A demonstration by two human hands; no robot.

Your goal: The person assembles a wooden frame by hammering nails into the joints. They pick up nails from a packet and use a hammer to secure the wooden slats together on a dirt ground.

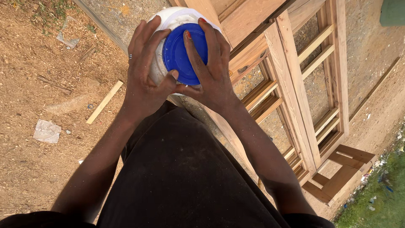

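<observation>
White plastic tub (160,63) with a blue lid (179,52) is held up in front of the body, above the black-clad lap and clear of the ground, top face toward the camera. The left hand (145,69) is wrapped round the tub's side, fingers spread, thumb pressed at the lid's lower rim; this looks like a bracing grip. The right hand (209,67) is laid over the lid, fingers splayed across the blue face and its far edge, as for purchase on the rim. Lid appears seated; whether it is loose cannot be told. A wooden frame (303,88) lies alongside on the right. A wood strip (104,102) and a scrap of paper (47,131) lie on the dirt at left.
</observation>
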